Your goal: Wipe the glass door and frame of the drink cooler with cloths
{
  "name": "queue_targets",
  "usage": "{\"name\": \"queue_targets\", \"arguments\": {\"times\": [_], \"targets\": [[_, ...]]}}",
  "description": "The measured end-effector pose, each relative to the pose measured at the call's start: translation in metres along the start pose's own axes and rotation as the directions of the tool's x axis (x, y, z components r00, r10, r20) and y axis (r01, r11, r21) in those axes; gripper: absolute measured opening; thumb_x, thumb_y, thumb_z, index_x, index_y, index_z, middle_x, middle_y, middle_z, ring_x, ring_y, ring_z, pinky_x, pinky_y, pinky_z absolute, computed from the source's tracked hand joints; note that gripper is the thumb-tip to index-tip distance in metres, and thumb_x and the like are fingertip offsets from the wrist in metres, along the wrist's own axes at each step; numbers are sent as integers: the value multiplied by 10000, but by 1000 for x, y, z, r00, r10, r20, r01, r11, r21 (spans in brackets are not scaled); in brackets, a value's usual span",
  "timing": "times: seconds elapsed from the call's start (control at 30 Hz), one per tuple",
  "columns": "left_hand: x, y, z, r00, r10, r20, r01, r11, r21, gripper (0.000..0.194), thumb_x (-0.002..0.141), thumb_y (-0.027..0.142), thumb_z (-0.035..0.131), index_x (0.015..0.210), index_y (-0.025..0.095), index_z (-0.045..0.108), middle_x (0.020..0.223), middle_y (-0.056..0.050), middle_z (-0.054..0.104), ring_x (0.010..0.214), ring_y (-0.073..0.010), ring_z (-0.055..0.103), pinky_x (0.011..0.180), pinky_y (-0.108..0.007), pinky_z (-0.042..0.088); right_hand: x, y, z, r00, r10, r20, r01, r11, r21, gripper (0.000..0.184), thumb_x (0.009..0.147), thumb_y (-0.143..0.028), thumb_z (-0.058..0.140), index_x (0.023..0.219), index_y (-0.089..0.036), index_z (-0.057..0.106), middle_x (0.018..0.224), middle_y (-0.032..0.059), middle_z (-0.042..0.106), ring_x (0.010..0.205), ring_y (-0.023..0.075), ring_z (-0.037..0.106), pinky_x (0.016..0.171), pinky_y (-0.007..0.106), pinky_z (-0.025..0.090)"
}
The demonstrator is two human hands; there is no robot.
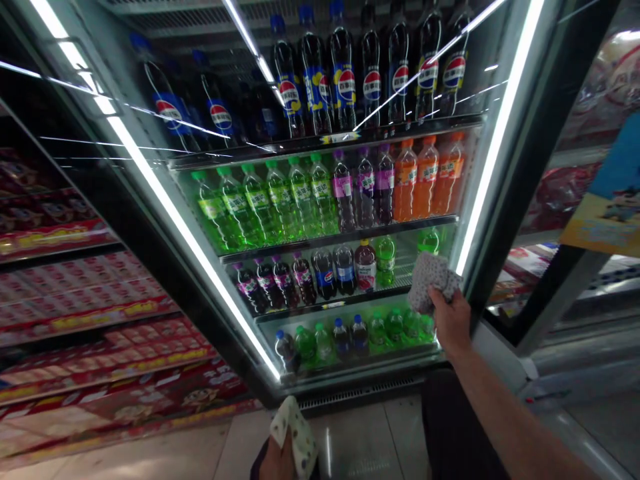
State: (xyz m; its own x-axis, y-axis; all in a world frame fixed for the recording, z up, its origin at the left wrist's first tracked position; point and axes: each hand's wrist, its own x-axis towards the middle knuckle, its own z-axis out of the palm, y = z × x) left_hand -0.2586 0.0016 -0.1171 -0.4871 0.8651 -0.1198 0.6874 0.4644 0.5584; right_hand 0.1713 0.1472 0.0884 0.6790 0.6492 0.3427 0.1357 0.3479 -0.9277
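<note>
My right hand (pixel 453 321) reaches forward and grips a folded grey speckled cloth (pixel 424 280), held up in front of the right side of the drinks fridge's glass. Whether the cloth touches the glass I cannot tell. Low at the bottom of the view, my left hand (pixel 279 460) is closed on a pale spotted cloth (pixel 296 427) that hangs over the fingers. Behind the glass stand rows of bottles: dark cola bottles (pixel 345 83) on top, green soda bottles (pixel 277 193) and orange soda bottles (pixel 406 180) below them.
Bright light strips (pixel 165 207) run down both sides of the fridge. Shelves of red and pink packages (pixel 100 287) stand at the left. To the right are more goods and a blue and yellow poster (pixel 613 193). A vent grille (pixel 355 393) sits above the tiled floor (pixel 360 433).
</note>
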Motion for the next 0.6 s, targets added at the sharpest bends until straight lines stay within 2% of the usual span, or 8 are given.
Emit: {"name": "queue_targets", "arguments": {"times": [0.03,0.07,0.13,0.2,0.27,0.37,0.5,0.6], "targets": [[0,0,1,1000,-4,4,4,1000,0,351,836,313,521,1091,223,745,1136,-126,774,1212,-309,670,960,-347,566,13,-18,14,974,-219,-50,213,971,-106,449,799,-470,699,1141,-180,666,1096,101,698,1071,264,645,1011,488,510],[1,0,1,1000,-15,11,15,1000,0,358,849,321,511,1108,223,739,1115,-124,779,1186,-306,684,930,-342,575,23,-33,28,903,-426,-48,410,892,-191,477,836,-466,661,1215,-177,636,1187,122,667,1140,265,616,1036,482,491],[2,-1,2,999,-48,25,48,999,0,371,872,338,501,1146,221,722,1095,-119,785,1115,-296,715,872,-328,586,36,-52,59,699,-708,99,693,637,-338,517,888,-423,600,1346,-185,569,1360,153,583,1287,278,529,1102,493,428],[3,-1,3,996,-82,27,82,997,1,387,890,359,501,1191,220,700,1105,-113,784,1053,-286,736,842,-316,584,39,-56,86,522,-799,299,821,376,-429,543,896,-381,592,1407,-206,539,1474,161,499,1386,312,427,1145,542,343],[2,-3,3,994,-106,19,106,994,-2,410,903,382,494,1224,213,683,1099,-119,785,1009,-285,746,832,-320,582,35,-50,106,413,-810,416,862,201,-465,515,891,-348,609,1393,-244,568,1504,147,478,1404,331,382,1140,560,292],[2,-8,4,993,-116,19,116,993,-14,438,920,391,459,1250,196,670,1111,-133,781,1020,-287,743,853,-326,576,26,-34,115,343,-825,449,882,118,-456,428,893,-299,619,1320,-299,634,1466,105,531,1338,299,425,1088,491,311],[3,-16,6,992,-117,56,119,992,-36,487,931,432,411,1274,179,646,1162,-148,765,1091,-291,721,894,-326,556,5,-8,104,348,-780,519,905,136,-403,386,919,-261,592,1290,-334,669,1430,62,578,1266,268,461,1051,438,341],[5,-19,10,987,-129,92,133,990,-39,570,935,502,351,1320,167,603,1190,-161,751,1120,-307,709,907,-340,541,-20,24,93,337,-651,680,936,153,-317,414,951,-242,541,1332,-365,645,1446,39,572,1255,252,471,1073,442,357]]}}
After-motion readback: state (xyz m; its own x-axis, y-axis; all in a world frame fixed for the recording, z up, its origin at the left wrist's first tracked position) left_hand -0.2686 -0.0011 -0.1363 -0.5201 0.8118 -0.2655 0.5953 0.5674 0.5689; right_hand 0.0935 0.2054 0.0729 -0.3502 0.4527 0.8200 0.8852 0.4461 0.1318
